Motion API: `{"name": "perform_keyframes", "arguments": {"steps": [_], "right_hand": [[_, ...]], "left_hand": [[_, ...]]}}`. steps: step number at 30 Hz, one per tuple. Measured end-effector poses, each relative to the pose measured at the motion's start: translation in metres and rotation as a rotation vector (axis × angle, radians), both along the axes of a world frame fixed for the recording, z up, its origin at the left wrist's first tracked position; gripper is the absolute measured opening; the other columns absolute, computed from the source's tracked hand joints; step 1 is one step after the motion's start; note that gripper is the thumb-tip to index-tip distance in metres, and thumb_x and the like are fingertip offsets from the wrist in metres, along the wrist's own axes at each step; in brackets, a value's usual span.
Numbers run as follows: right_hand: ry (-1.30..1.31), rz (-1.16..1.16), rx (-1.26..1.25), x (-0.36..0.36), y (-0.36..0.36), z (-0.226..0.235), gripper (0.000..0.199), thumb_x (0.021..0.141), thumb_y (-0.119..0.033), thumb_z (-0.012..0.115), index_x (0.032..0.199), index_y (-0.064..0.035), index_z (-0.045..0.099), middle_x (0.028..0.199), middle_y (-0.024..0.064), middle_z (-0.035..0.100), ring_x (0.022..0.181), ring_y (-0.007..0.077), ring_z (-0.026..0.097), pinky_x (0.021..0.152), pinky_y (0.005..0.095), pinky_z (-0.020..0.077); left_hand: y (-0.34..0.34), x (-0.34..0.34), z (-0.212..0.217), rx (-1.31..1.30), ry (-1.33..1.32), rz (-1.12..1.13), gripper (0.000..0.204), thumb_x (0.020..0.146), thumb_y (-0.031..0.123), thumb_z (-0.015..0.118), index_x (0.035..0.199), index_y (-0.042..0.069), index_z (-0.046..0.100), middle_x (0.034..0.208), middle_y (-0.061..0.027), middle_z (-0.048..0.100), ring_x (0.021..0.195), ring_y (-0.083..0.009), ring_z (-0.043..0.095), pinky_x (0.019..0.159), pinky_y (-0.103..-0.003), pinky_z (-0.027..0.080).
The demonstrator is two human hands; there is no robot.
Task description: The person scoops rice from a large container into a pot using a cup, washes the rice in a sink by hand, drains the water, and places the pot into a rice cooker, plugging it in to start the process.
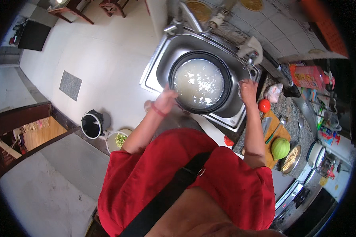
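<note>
The dark round pot [227,81] is at the steel sink [164,65], its near rim reaching over the sink's near edge; whether its base rests on the bottom cannot be told. The left hand [167,98] is closed on the pot's near-left rim, some fingers hidden from view. The right hand [248,91] is apart from the pot, at the sink's right edge and just near the small tap [252,59]; its fingers are curled, but I cannot tell whether they hold anything.

As for progress, the filling looks done: cloudy whitish liquid [198,83] covers much of the pot's inside, with bright glints on its surface. None of it looks poured off, and the pot is not yet clear of the sink. What lies under the liquid is not visible.

On the desk [293,112] to the right, the green gourd [280,148] is whole and uncut on the wooden board [269,155], with the knife [266,125] lying free. The red tomato [264,105] is also whole, while the bowl [299,148] beside the gourd already holds pale strips. At left, the pail [111,142] contains green scraps, apparently from finished trimming.
</note>
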State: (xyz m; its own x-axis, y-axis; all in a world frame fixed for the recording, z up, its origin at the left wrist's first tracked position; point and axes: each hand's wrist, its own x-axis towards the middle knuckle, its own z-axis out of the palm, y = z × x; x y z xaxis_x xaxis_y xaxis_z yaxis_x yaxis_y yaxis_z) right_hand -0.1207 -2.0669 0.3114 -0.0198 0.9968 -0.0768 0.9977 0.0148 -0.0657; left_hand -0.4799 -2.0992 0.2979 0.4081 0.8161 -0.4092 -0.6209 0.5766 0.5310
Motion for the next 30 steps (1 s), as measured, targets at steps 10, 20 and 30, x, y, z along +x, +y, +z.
{"name": "perform_keyframes", "arguments": {"steps": [10,20,30], "right_hand": [[1.349,-0.202,-0.246,-0.250,0.045,0.083,0.018,0.079,-0.012,0.062,0.089,0.0027,0.064,0.072,0.0020,0.060,0.063,0.0084,0.049,0.061,0.0221,0.0399],[1.370,0.115,-0.582,-0.515,0.088,0.086,0.015,0.078,-0.011,0.061,0.085,0.0015,0.064,0.070,0.0000,0.059,0.062,0.0073,0.046,0.059,0.0209,0.0376],[1.166,0.485,-0.719,-0.709,0.142,0.082,0.013,0.075,-0.010,0.062,0.081,0.0014,0.064,0.070,0.0015,0.060,0.062,0.0074,0.049,0.060,0.0210,0.0396]], "left_hand": [[-0.040,-0.173,0.016,0.057,-0.161,0.171,0.066,0.061,0.005,0.050,0.126,0.000,0.036,0.114,-0.0086,0.051,0.104,-0.0201,0.049,0.090,-0.031,0.038],[-0.085,-0.370,0.053,0.068,0.096,0.624,0.075,0.057,0.005,0.054,0.129,0.003,0.031,0.118,-0.0097,0.046,0.109,-0.0201,0.044,0.093,-0.032,0.035],[-0.089,-0.489,0.061,0.048,0.246,0.987,0.068,0.058,0.009,0.056,0.124,0.001,0.037,0.109,-0.0079,0.051,0.099,-0.0186,0.049,0.089,-0.029,0.037]]}}
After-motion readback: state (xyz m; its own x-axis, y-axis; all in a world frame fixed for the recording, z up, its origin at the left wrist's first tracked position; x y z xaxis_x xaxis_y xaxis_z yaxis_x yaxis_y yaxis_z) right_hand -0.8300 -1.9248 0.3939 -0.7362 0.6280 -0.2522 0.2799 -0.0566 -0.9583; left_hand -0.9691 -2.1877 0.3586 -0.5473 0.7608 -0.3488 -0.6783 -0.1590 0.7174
